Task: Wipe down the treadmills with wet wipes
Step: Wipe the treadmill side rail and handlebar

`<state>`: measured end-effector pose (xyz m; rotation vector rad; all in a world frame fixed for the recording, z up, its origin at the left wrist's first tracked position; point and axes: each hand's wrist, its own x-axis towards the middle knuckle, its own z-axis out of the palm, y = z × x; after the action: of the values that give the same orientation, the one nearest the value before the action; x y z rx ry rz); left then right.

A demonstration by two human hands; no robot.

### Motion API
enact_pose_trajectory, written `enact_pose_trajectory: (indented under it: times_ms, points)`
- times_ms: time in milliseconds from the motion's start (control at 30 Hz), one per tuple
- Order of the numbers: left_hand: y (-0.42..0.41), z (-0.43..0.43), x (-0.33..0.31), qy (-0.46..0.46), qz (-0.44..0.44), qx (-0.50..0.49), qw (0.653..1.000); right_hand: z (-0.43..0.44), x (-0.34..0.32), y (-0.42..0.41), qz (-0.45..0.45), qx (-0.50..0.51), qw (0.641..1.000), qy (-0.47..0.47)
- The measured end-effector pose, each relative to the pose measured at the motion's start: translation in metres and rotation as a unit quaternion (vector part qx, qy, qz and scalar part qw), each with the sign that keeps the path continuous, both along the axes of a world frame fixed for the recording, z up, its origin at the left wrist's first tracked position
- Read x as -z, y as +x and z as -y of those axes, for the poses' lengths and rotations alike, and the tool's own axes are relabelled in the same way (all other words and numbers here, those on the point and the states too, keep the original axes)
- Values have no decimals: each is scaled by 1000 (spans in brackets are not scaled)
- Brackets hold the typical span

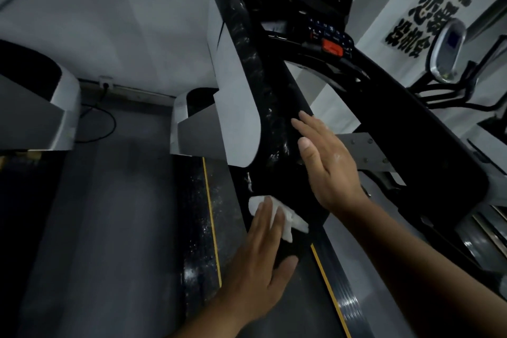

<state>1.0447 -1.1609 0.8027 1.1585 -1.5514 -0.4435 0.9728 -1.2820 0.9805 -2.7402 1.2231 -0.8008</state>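
Observation:
A black treadmill handrail (258,82) runs from the console (326,38) down toward me, streaked with white foam. My left hand (260,252) presses a white wet wipe (285,217) flat against the handrail's near end, fingers straight. My right hand (326,162) rests flat on the rail's inner side a little farther up, fingers extended and holding nothing.
The treadmill deck edge with a yellow stripe (212,217) lies below left. A second treadmill (35,107) stands to the left, with a wall socket and cable (105,85) behind. Another exercise machine (450,52) and a wall with black lettering are at the right.

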Motion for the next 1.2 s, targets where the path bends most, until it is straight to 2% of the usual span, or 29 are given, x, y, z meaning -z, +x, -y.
enact_pose_trajectory:
  times_ms: [167, 267, 400, 467, 567, 667, 767, 933, 1067, 1133, 1200]
  points:
    - [-3, 27, -40, 14, -49, -41, 998, -2, 4, 1, 11, 7, 1000, -19]
    - [-19, 13, -10, -20, -40, -54, 998, -1, 6, 0, 13, 0, 1000, -22]
    - [-37, -6, 20, 25, -110, -48, 992, 0, 5, -1, 24, -9, 999, -23]
    - [-38, -1, 10, 22, -177, -68, 982, 2, 6, -1, 26, -11, 999, -26]
    - [-40, 3, 1, 10, -300, -114, 947, 4, 8, -1, 40, -21, 998, -32]
    - [-45, 6, -1, 21, -334, -184, 924, 4, 8, -1, 49, -35, 997, -39]
    - [-45, 9, 0, 45, -383, -198, 901, 4, 8, -1, 45, -33, 998, -39]
    - [-68, -4, 2, 85, -319, -197, 923, 4, 9, -2, 46, -33, 998, -37]
    - [-71, 7, -11, 124, -340, -151, 920, 4, 8, -1, 49, -31, 998, -40]
    - [-59, 16, -21, 104, -320, -147, 930, 3, 8, -1, 45, -29, 998, -42]
    - [-57, 13, -17, 60, -254, -136, 956, 3, 8, 0, 47, -29, 998, -36]
